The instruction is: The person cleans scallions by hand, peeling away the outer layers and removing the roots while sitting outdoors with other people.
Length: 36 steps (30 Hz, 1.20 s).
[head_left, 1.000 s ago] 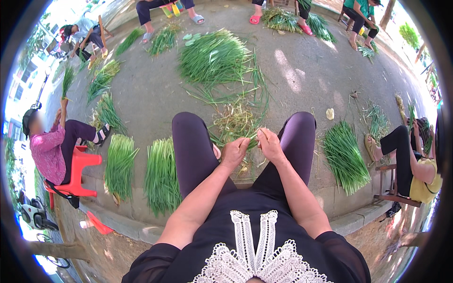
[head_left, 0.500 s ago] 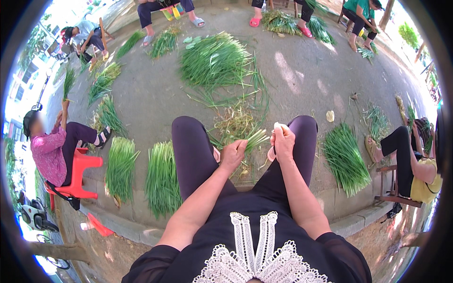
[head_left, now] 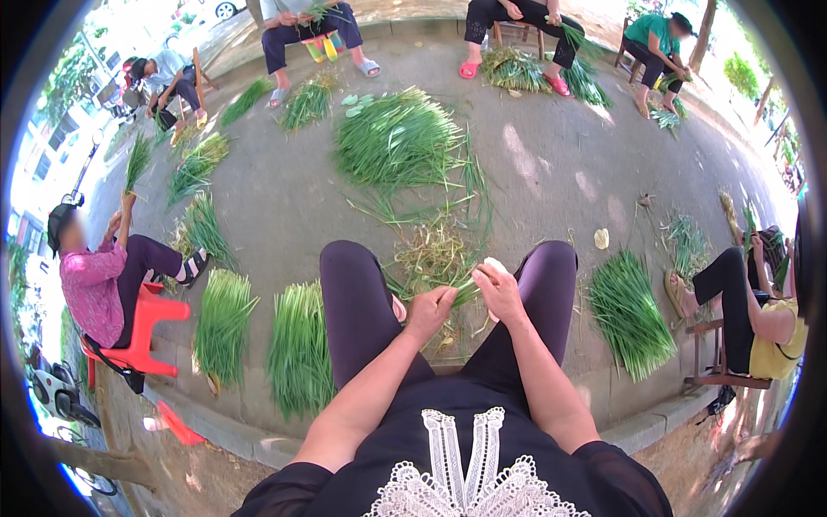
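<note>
Between my knees, my left hand (head_left: 429,312) is closed around a small bunch of green chives (head_left: 467,291). Their pale ends point up and to the right. My right hand (head_left: 500,291) meets those ends with its fingers pinched together. A whitish patch shows at its fingertips, too small to make out. Below and beyond my hands, a loose heap of yellowish trimmings (head_left: 435,250) lies on the pavement.
A large pile of chives (head_left: 398,142) lies ahead. Neat chive piles lie at my left (head_left: 299,349) and right (head_left: 631,314). A person on a red plastic stool (head_left: 151,327) sits at left, another person on a wooden chair (head_left: 719,353) at right. Several people sit farther off.
My right hand has come down and left onto the chive ends, closer to my left hand. The whole view has shifted, so the scene sits lower.
</note>
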Each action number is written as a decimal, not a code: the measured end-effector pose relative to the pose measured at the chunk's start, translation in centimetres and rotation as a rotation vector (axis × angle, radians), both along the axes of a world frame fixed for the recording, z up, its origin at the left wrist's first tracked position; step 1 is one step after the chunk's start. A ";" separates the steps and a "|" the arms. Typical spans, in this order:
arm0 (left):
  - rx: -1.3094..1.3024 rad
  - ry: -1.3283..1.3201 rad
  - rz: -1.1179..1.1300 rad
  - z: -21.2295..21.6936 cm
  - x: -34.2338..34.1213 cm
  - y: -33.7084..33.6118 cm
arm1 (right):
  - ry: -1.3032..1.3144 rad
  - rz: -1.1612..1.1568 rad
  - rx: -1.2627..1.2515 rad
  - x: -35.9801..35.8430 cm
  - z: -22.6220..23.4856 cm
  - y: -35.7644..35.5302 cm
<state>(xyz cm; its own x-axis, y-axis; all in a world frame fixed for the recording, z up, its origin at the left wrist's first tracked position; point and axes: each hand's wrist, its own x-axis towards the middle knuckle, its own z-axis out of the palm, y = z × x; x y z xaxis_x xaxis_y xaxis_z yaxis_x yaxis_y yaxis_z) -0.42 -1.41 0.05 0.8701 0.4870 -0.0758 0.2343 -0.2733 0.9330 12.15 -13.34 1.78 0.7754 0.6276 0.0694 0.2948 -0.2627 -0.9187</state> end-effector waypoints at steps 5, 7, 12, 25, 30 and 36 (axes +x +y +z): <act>0.075 -0.107 -0.004 0.0 0.4 -0.2 | 0.079 -0.101 0.123 0.9 -0.8 -0.3; -0.063 -0.049 0.017 0.4 0.3 -0.3 | 0.228 -0.264 0.207 1.2 -0.7 -0.1; -0.055 -0.028 0.065 0.7 0.3 -0.2 | 0.179 -0.244 0.273 0.9 -1.7 -0.1; 0.165 -0.087 -0.070 -1.1 0.5 -0.6 | 0.125 -0.034 0.118 0.5 -0.6 0.0; -0.014 -0.027 0.000 -0.2 0.4 -0.7 | 0.410 -0.325 0.418 1.3 -1.2 0.3; -0.363 -0.076 0.128 0.6 0.7 0.0 | 0.386 -0.312 0.381 1.3 -1.6 0.3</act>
